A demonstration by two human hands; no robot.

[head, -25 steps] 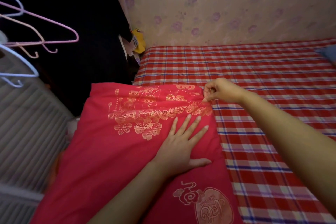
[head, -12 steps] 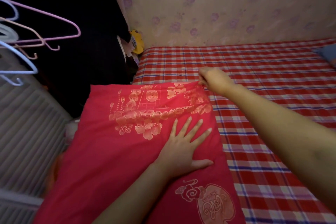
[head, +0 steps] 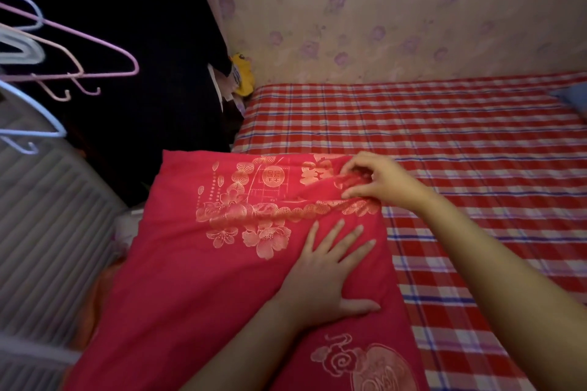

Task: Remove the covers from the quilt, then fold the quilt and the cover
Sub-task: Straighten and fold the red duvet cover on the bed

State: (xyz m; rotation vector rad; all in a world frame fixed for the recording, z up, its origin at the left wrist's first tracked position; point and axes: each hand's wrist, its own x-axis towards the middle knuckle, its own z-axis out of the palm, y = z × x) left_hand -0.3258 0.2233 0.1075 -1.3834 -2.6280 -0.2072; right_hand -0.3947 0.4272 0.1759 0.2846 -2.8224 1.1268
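– Her left hand, is it holding anything?
– No, it lies flat on the red cover, palm down, fingers straight and spread, thumb out to the side. It's just pressing the cloth.
– And the right hand?
– That one reaches further out, to the far right corner of the cover. The fingers are curled and there's a bunched bit of the red cloth pinched between them and the thumb. The fabric puckers up just under them.
– Where's the cover sitting?
– At the near left side of the bed, on the checked sheet, gold flower print facing up. Its left side runs out past the edge of the sheet. Whether the quilt is inside it, I can't tell from here.
– What else is round there?
– Plastic hangers up on the left, in front of a dark garment. A yellow soft toy is tucked in the corner against the flowered wallpaper, and there's something blue at the far right edge of the bed.
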